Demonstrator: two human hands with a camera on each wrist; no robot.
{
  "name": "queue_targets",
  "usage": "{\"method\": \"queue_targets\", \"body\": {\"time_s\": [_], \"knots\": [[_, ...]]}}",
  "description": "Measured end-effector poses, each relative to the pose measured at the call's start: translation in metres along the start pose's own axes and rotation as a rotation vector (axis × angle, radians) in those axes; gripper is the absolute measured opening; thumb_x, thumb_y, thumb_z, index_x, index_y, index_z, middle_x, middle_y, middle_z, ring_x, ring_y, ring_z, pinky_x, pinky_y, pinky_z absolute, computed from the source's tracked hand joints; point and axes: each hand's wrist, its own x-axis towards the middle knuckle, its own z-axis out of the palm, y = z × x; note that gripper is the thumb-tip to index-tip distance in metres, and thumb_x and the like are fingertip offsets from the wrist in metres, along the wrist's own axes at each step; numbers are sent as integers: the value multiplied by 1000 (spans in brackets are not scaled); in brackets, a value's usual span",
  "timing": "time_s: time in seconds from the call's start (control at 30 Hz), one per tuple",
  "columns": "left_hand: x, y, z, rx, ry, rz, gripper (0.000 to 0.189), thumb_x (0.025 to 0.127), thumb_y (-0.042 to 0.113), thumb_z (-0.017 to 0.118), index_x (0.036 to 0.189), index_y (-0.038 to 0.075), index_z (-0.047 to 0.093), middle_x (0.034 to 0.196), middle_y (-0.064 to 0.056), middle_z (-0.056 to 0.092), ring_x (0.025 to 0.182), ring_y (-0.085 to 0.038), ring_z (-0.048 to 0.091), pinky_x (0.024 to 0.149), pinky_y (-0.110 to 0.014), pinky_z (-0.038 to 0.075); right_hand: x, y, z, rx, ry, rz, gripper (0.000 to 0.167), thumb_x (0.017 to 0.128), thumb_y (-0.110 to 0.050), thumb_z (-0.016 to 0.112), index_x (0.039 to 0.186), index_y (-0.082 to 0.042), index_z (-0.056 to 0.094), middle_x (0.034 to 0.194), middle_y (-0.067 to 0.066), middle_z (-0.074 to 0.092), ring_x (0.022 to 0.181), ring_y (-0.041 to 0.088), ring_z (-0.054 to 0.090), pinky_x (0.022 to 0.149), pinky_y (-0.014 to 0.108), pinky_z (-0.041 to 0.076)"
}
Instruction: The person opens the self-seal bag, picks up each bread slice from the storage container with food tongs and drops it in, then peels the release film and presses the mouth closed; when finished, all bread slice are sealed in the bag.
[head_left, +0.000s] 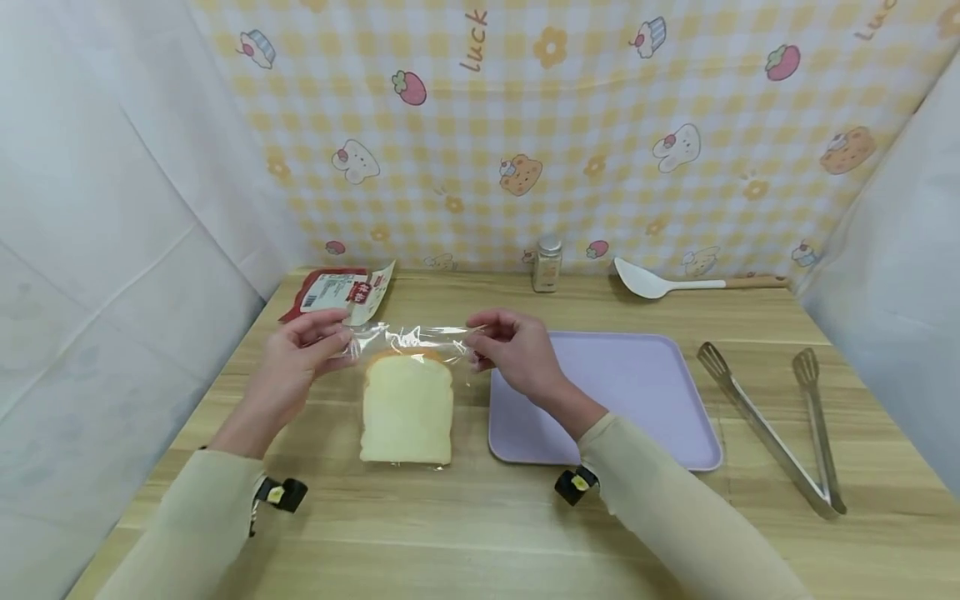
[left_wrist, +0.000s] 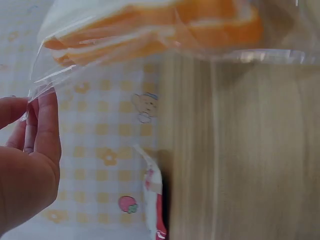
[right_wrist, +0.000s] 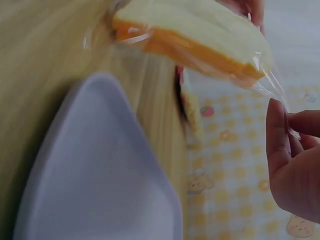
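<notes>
Sliced bread (head_left: 408, 410) lies inside a clear plastic bag (head_left: 408, 337), in front of me left of centre. My left hand (head_left: 306, 354) pinches the bag's upper left corner between thumb and fingers. The opposite upper corner is pinched by my right hand (head_left: 517, 354), so the bag's top edge stretches between both hands. In the left wrist view the bread (left_wrist: 215, 22) shows an orange-brown crust with a pale layer between. From the right wrist, the bread (right_wrist: 195, 37) appears tilted within the bag, and the right fingers (right_wrist: 277, 135) press the film against the thumb.
A lilac tray (head_left: 622, 400) lies just right of the bag, partly under my right forearm. Behind my left hand is a red and white food packet (head_left: 337, 292). A small jar (head_left: 548, 265) and a white spatula (head_left: 648, 282) are at the back; metal tongs (head_left: 772, 437) lie far right.
</notes>
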Motion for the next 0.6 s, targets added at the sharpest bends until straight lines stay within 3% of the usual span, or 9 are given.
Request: {"method": "queue_targets", "body": {"time_s": [0.13, 0.33, 0.43, 0.6], "knots": [[25, -12, -1, 102, 0, -86, 23, 104, 7, 66, 121, 22, 70, 94, 7, 67, 85, -7, 70, 80, -27, 63, 20, 14, -4, -12, 4, 53, 24, 95, 7, 68, 119, 8, 70, 85, 9, 70, 68, 14, 69, 66, 31, 63], [50, -27, -1, 265, -27, -179, 42, 105, 5, 63, 145, -1, 55, 97, 6, 68, 83, -6, 72, 78, -27, 64, 42, 32, -9, -103, -21, 114, 26, 97, 5, 68, 122, 8, 69, 82, 7, 68, 66, 13, 67, 63, 28, 60], [59, -31, 0, 383, -55, -210, 49, 105, 8, 64, 151, -3, 49, 104, 0, 66, 83, -6, 72, 78, -28, 64, 48, 38, -12, -158, -33, 137, 24, 99, 3, 66, 122, 7, 69, 80, 8, 68, 65, 14, 66, 62, 29, 60], [73, -40, 2, 450, -76, -269, 54, 103, 3, 64, 154, -1, 46, 115, -11, 63, 85, -8, 69, 78, -28, 64, 56, 47, -17, -200, -37, 184, 21, 99, 5, 62, 118, 7, 70, 77, 8, 64, 61, 14, 65, 61, 31, 60]]}}
